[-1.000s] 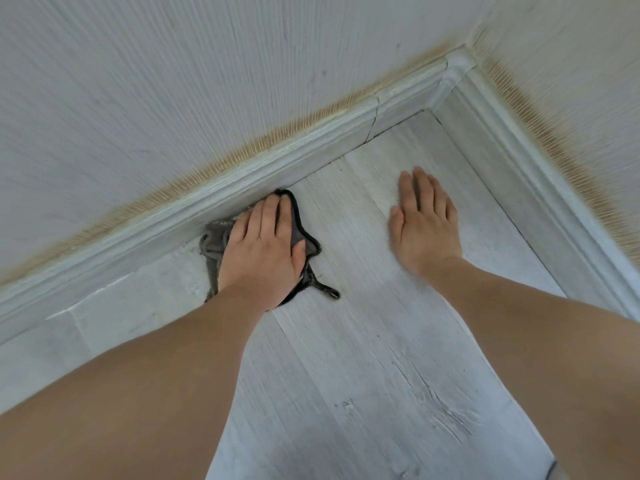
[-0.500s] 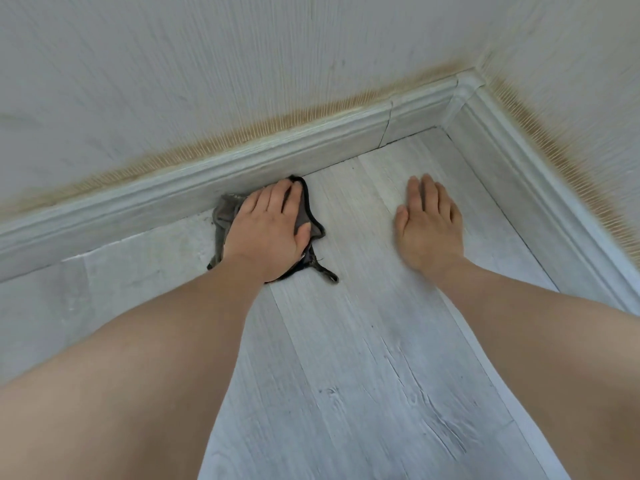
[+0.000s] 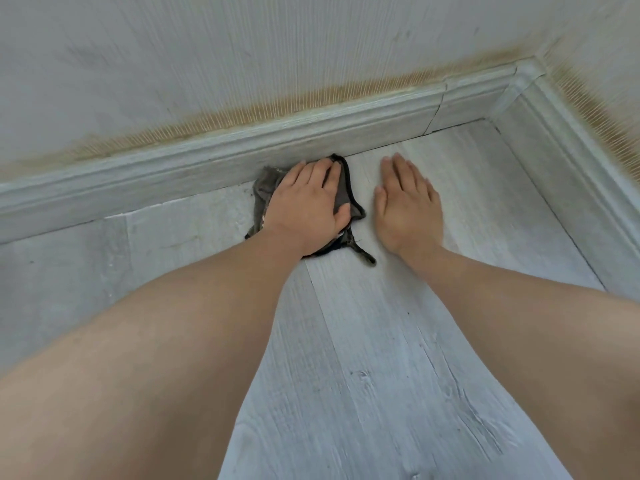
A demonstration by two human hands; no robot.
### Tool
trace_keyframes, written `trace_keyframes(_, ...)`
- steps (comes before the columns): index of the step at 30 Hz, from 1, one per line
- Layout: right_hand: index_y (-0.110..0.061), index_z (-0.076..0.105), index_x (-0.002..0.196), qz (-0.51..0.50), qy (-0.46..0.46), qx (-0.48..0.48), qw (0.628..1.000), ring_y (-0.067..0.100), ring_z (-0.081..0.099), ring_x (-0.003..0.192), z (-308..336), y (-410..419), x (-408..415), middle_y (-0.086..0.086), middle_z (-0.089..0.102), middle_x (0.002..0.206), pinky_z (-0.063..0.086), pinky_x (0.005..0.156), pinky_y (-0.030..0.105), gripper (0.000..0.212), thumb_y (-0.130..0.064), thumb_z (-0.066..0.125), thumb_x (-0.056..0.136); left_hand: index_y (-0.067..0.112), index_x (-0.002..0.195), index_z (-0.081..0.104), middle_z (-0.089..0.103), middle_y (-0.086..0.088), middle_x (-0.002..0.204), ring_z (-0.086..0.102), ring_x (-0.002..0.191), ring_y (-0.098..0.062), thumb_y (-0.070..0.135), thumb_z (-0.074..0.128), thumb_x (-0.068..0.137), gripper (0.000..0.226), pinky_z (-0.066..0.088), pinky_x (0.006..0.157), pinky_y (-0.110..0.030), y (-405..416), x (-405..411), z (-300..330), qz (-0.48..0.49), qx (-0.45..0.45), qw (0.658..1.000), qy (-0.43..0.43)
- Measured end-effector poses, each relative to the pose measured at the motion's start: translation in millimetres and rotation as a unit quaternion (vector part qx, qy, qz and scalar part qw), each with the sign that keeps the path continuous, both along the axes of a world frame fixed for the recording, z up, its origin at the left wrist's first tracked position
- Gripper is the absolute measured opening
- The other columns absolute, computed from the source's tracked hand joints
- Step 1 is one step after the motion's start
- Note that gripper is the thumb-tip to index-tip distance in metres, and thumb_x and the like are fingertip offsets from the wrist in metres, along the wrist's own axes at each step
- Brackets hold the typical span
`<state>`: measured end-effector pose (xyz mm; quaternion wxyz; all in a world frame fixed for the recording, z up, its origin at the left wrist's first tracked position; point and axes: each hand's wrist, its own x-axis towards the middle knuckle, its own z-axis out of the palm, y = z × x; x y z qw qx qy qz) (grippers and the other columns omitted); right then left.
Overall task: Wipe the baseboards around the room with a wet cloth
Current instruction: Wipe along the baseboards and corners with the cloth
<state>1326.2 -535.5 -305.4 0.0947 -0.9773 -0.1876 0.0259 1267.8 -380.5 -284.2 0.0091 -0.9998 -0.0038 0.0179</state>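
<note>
The cloth is a dark, thin rag, soft and limp; being wet, it likely clings to the floor and drags a little rather than sliding freely, and it weighs next to nothing. It bunches easily, so it is best handled by a flat palm spread over its middle, pressing its far edge into the baseboard, rather than by a pinch at a corner. It lies crumpled on the floor right at the foot of the baseboard along the far wall, with a loose tail trailing back toward the person. The left hand lies on top of it, fingers straight and together, fingertips reaching the board's lower face, thumb out along the cloth's right edge; this grip is a flat press, not a clasp. The right hand rests flat on the bare floor just beside the cloth, fingers extended, holding nothing, apparently as a prop. The room's corner sits near, to the right.
</note>
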Motion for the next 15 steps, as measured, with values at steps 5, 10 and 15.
trace_keyframes(5, -0.021, 0.012, 0.152, 0.002, -0.004, 0.001, 1.000, 0.014, 0.006, 0.145, 0.8, 2.9, -0.6, -0.002, 0.009, 0.159, 0.005, 0.118, 0.035, 0.052, -0.033, 0.019, 0.102, 0.007, 0.146, 0.027, 0.035, -0.009, 0.146, 0.031, 0.134, -0.022, 0.052, 0.008, 0.086, 0.078, 0.006, 0.118, -0.036, 22.6, -25.6, 0.8, 0.034, 0.022, 0.999, 0.001)
trace_keyframes(10, -0.020, 0.011, 0.152, -0.001, -0.008, 0.002, 1.000, 0.015, 0.006, 0.145, -0.1, 3.8, -1.1, -0.001, 0.009, 0.159, 0.004, 0.118, 0.035, 0.052, -0.032, 0.018, 0.101, 0.004, 0.146, 0.025, 0.034, -0.011, 0.147, 0.030, 0.135, -0.024, 0.041, 0.011, 0.091, 0.068, 0.006, 0.116, -0.036, 21.3, -33.9, 10.4, 0.050, 0.063, 0.997, 0.008)
trace_keyframes(15, -0.020, 0.017, 0.151, -0.004, -0.024, 0.010, 1.000, 0.016, 0.011, 0.145, -2.2, 3.5, -1.9, 0.000, 0.014, 0.158, 0.008, 0.117, 0.036, 0.051, -0.030, 0.023, 0.101, 0.006, 0.149, 0.011, 0.016, -0.009, 0.155, 0.011, 0.143, -0.022, 0.033, 0.020, 0.100, 0.057, 0.000, 0.117, -0.034, -17.6, 1.4, -1.0, 0.029, 0.004, 1.000, -0.003)
